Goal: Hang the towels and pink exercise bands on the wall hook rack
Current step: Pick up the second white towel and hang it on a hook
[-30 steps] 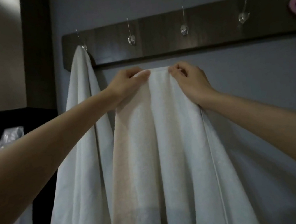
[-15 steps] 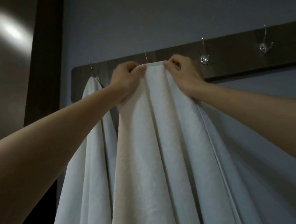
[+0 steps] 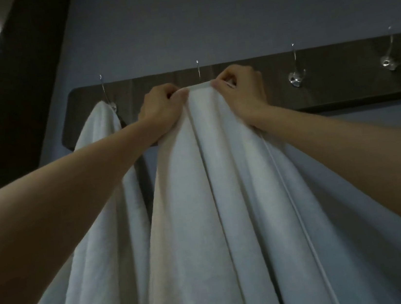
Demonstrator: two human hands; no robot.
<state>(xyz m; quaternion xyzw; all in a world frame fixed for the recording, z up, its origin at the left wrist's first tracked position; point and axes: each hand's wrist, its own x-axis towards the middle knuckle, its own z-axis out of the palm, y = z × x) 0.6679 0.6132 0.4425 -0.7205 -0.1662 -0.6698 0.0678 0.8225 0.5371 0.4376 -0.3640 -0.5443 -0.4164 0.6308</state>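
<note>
A large white towel [image 3: 216,200] hangs in long folds from both my hands. My left hand [image 3: 160,108] and my right hand [image 3: 242,92] pinch its top edge, held against the dark wooden hook rack [image 3: 326,91] right below the second hook [image 3: 198,69]. That hook's upper prong sticks up just above the towel's stretched edge; its lower part is hidden behind the cloth. Another white towel [image 3: 101,144] hangs from the first hook [image 3: 106,95] on the left. The pink bands are out of view.
Two bare clear hooks, the third hook [image 3: 295,75] and the fourth hook [image 3: 389,58], stand to the right on the rack. The wall behind is grey-blue. A dark vertical frame [image 3: 16,94] runs up the left side.
Both hands have lifted the towel's top edge from below the rack up to the second hook. The view has tilted upward, and the pink band at the right has left the frame.
</note>
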